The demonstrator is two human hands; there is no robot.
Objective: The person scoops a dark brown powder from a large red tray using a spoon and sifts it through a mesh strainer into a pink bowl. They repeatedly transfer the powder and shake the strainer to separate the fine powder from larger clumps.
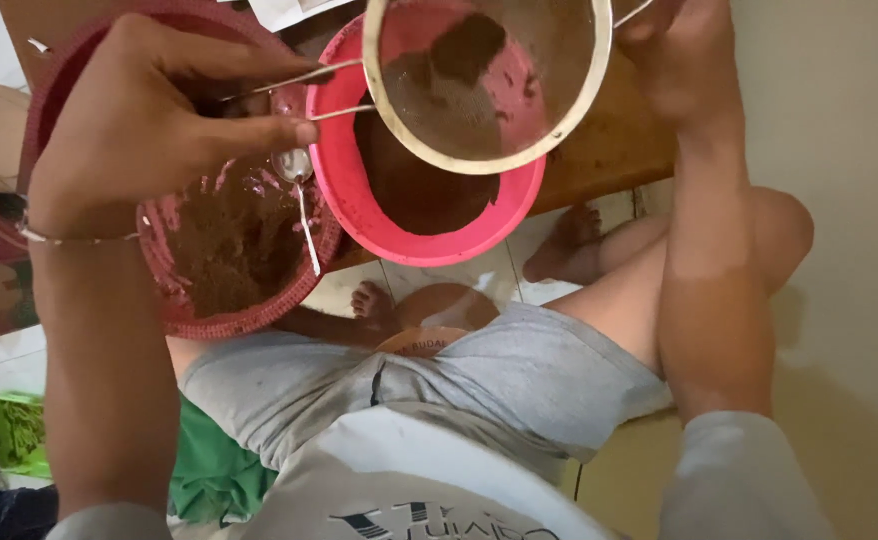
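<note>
The step in hand was judged to be sifting: brown powder was being passed through a strainer into a bowl. At the left, the left hand (149, 120) was closed on the wire handle (304, 92) of the sieve and also on a small metal spoon (297, 185), whose bowl hung just below the fingers over a dark red bowl (174, 315) holding coarse brown powder. Right of it, touching rim to rim, stood a pink bowl (359, 205) with finer powder, near the front edge of the low wooden table (609, 145). The round sieve (489, 80) hung tilted above the pink bowl, a residue of powder in its mesh. The right hand (679, 60) gripped the sieve's far rim. The next move would call for steady shaking kept directly over the pink bowl.
</note>
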